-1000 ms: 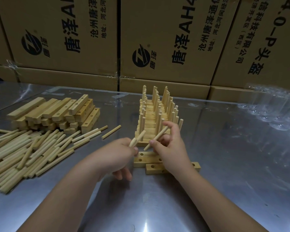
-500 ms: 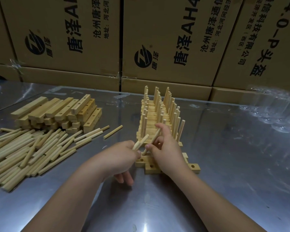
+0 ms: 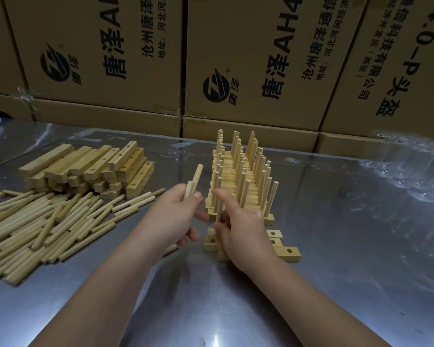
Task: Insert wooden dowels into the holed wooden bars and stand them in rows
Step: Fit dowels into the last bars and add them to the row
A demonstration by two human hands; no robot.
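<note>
**A:** Steel table (image 3: 336,284), with a wall of cardboard boxes (image 3: 261,58) behind it. All are closed, contents not visible.

**B:** Hands?

**A:** Left hand (image 3: 171,216) is curled round a couple of spare dowels (image 3: 194,181), tips pointing up. Right hand (image 3: 243,229) pinches a single dowel (image 3: 218,211) upright, its low end down at the loose holed bars (image 3: 290,252) lying under the hand. Can't tell if it's seated in a hole.

**B:** Finished work?

**A:** Filled bars (image 3: 241,176) stand in rows mid-table, just behind the hands, dowels upright.

**B:** Supply?

**A:** Bar stack (image 3: 90,169) at far left, with the dowel pile (image 3: 35,226) in front of it. Clear plastic items (image 3: 411,171) at the right edge are too blurred to name.
</note>
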